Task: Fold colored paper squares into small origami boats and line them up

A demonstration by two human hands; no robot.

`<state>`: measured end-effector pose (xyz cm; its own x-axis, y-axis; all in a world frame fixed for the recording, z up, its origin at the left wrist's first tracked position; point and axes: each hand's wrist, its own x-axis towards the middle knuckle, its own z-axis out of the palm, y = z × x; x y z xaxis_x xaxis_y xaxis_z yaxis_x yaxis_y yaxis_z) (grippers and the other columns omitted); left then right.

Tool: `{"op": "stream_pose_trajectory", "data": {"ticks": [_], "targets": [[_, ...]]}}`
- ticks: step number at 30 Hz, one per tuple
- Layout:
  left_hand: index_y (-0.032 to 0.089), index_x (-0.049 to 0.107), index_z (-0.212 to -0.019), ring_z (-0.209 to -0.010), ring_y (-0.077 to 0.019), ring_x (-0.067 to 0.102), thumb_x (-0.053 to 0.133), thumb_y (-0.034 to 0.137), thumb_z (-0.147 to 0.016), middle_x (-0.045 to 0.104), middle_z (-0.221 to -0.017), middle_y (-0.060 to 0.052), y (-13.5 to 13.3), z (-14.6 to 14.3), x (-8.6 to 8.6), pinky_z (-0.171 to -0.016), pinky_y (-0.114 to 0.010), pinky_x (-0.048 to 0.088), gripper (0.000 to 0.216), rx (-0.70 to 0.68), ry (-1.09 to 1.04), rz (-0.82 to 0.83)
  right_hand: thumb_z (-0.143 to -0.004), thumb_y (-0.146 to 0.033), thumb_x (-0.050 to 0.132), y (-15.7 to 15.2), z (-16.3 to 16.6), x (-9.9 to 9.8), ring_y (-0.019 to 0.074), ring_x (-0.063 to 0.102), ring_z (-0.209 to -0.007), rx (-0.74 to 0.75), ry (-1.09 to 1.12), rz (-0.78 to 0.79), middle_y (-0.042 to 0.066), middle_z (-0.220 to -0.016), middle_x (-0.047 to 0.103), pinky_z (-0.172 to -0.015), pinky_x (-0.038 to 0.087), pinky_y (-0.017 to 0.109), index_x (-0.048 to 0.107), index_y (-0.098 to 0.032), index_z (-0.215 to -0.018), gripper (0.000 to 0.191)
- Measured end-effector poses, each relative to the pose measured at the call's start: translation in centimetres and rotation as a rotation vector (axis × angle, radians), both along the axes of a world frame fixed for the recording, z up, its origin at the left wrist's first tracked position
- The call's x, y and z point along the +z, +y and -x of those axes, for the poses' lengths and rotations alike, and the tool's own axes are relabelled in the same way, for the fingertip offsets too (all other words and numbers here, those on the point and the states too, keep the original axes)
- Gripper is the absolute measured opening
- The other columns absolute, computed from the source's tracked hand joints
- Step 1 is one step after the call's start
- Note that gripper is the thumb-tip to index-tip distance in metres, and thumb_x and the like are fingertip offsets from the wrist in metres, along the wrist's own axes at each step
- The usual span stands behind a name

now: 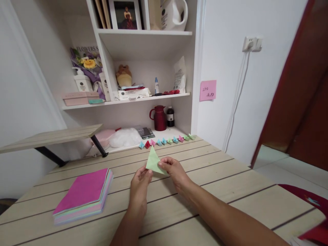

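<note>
A light green sheet of paper (153,161), folded into a triangle, is held up over the wooden table (217,171). My right hand (175,172) pinches its right side, thumb on the near face and fingers behind. At the lower left corner, my left hand (139,184) has thumb and fingers closed on the paper's edge. Left of my hands lies a thick stack of coloured paper squares (83,191), magenta on top. Beyond the folded sheet, a row of several small folded paper pieces (164,141) in blue, red, pink and green lines the table's far edge.
White shelves (143,32) rise behind the table, holding a red jug (160,118), a dark bottle (170,117) and a plush toy (124,75). A raised wooden stand (56,138) occupies the back left. One pink note (208,90) is stuck on the wall at right.
</note>
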<state>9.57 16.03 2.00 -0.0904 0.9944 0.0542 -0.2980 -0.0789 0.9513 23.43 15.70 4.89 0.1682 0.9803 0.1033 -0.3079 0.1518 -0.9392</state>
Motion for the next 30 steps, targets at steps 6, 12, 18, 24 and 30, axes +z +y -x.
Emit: {"op": "stream_pose_trajectory", "data": {"ticks": [6, 12, 18, 24, 30], "targets": [[0.013, 0.069, -0.087, -0.066, -0.0076, 0.060, 0.084, 0.032, -0.063, 0.069, -0.079, -0.002, -0.5, 0.2, -0.4, -0.072, -0.022, 0.051, 0.034, 0.045, -0.152, 0.025, -0.053, -0.038, 0.083, 0.0, 0.3, -0.3, 0.0100, 0.046, -0.054, 0.012, 0.018, 0.008, -0.003, -0.058, 0.058, -0.057, 0.034, 0.024, 0.062, -0.016, -0.066, 0.033], [0.014, 0.071, -0.089, -0.061, -0.0047, 0.055, 0.085, 0.029, -0.064, 0.066, -0.076, 0.001, -0.6, 0.6, 0.0, -0.069, -0.019, 0.050, 0.032, 0.050, -0.248, 0.035, -0.054, -0.038, 0.082, -0.4, 0.5, -0.3, 0.0110, 0.047, -0.054, 0.055, 0.019, 0.014, -0.001, -0.059, 0.059, -0.054, 0.034, 0.024, 0.062, -0.016, -0.067, 0.032], [0.015, 0.072, -0.096, -0.060, -0.0042, 0.054, 0.084, 0.026, -0.065, 0.067, -0.078, 0.001, -0.7, 0.9, 0.5, -0.068, -0.018, 0.049, 0.034, 0.029, -0.291, 0.041, -0.053, -0.036, 0.082, -0.5, 0.6, -0.2, 0.0118, 0.048, -0.055, 0.071, 0.021, 0.017, -0.001, -0.058, 0.058, -0.055, 0.035, 0.025, 0.061, -0.016, -0.066, 0.032], [0.011, 0.070, -0.078, -0.058, -0.0048, 0.053, 0.085, 0.021, -0.064, 0.063, -0.065, 0.002, -0.5, 1.3, 0.3, -0.064, -0.016, 0.047, 0.023, -0.007, -0.319, 0.048, -0.053, -0.040, 0.084, -0.8, 0.7, -0.3, 0.0113, 0.047, -0.057, 0.099, -0.009, -0.007, -0.002, -0.061, 0.057, -0.059, 0.035, 0.026, 0.061, -0.016, -0.066, 0.035], [0.014, 0.062, -0.064, -0.053, -0.0039, 0.048, 0.077, 0.016, -0.074, 0.056, -0.058, 0.005, 0.3, 2.9, 0.7, -0.068, -0.020, 0.053, 0.018, -0.094, -0.426, 0.088, -0.074, -0.059, 0.068, -1.3, -0.4, 1.0, 0.0146, 0.054, -0.071, 0.122, -0.082, -0.129, 0.001, -0.077, 0.060, -0.074, 0.041, 0.029, 0.060, -0.018, -0.075, 0.041]]}}
